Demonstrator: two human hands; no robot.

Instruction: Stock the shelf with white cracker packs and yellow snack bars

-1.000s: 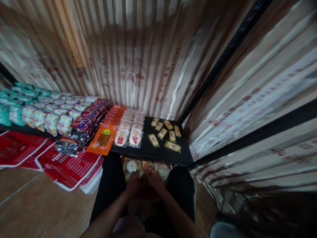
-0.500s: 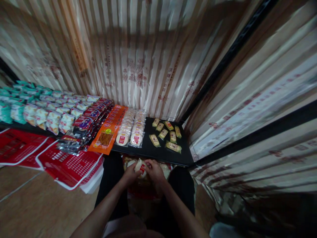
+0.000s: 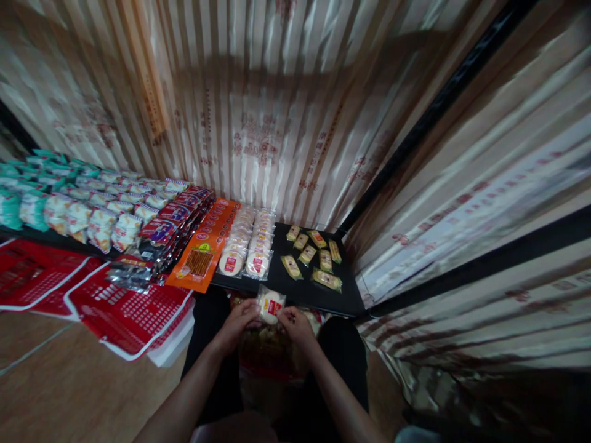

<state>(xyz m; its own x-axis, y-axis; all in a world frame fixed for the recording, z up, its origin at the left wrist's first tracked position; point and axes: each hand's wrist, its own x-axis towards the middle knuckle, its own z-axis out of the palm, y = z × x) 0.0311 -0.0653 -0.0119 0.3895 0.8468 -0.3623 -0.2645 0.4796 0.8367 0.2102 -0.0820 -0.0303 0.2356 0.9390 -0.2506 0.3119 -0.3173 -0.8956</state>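
Observation:
A round white cracker packet (image 3: 269, 307) in clear wrap with a red label is held up between my hands, just in front of the black shelf (image 3: 286, 294). My left hand (image 3: 242, 320) grips its left edge, and my right hand (image 3: 294, 324) pinches its lower right side. Beyond it on the shelf lie two rows of similar cracker packets (image 3: 231, 258). Small yellow-wrapped snacks (image 3: 307, 254) are scattered to their right. Below my hands, between my knees, sits a container of more packets (image 3: 270, 344), dim and partly hidden.
Left along the shelf are an orange snack bag (image 3: 203, 246), dark purple packets (image 3: 170, 224), white packets (image 3: 101, 224) and green packets (image 3: 32, 206). Red baskets (image 3: 133, 314) stand on the floor below. Striped curtain (image 3: 277, 123) hangs behind, and a black bar (image 3: 415, 132) slants on the right.
The cracker packet has been raised slightly and turned flat, so its round face and label now show. My hands have spread to its two sides. The view has shifted a little.

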